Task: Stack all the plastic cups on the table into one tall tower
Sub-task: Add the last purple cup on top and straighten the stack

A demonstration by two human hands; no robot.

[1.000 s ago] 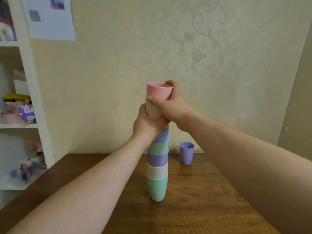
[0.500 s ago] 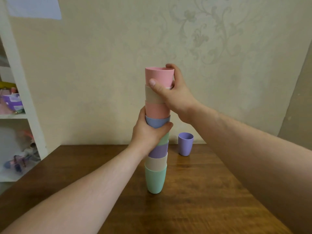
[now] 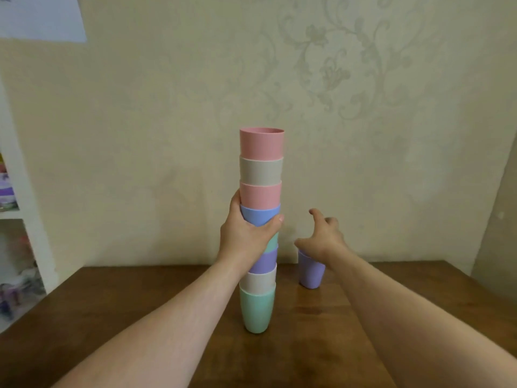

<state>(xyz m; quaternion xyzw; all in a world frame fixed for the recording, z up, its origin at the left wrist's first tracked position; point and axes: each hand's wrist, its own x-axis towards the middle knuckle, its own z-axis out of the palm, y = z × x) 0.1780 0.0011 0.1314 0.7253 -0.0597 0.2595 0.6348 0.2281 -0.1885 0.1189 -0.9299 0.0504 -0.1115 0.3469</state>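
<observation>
Smooth, matte plastic cups, tapered with rounded bases, nested upright into a tower [image 3: 260, 219] near the middle of the dark, grain-streaked wooden table [image 3: 391, 317]: mint at the bottom, then beige, lilac, mint, blue, pink, beige, pink on top. Left hand [image 3: 246, 236] clamped round the tower's middle, thumb across the blue cup. Right hand [image 3: 321, 236] spread open, fingers apart, poised just over the rim of a lone lilac cup [image 3: 310, 271] toward the far edge.
</observation>
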